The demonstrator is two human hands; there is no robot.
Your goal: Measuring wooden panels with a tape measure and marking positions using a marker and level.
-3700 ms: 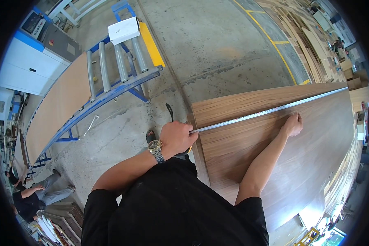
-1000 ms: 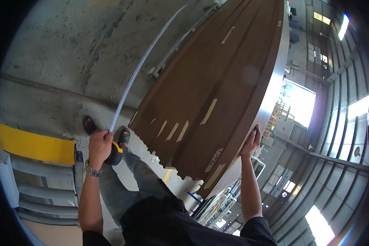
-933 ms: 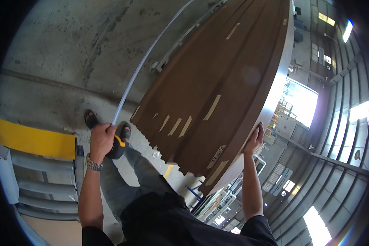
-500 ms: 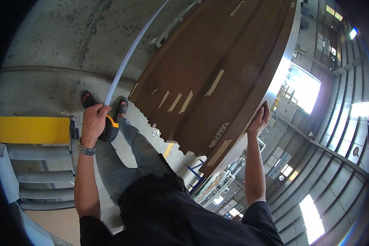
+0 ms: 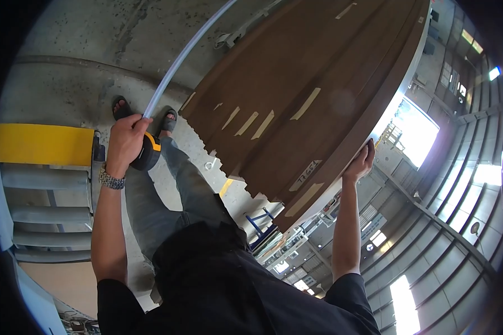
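My left hand is closed on a tape measure with a black and yellow case. Its pale blade runs from my fingers up and away to the right, past the top of the view. On the right stands a large brown panel with a ragged lower end, strips of tan tape and a small marked label. My right hand grips the panel's far right edge, with fingers against its pale side. Part of those fingers is hidden by the edge.
At the left is a roller conveyor with a yellow end piece. My sandalled feet stand on the stained concrete floor. Behind the panel are a blue metal frame and the hall's ribbed wall.
The view has turned a little, so the conveyor sits higher and the panel farther right. Both hands keep their holds on the tape measure and the panel.
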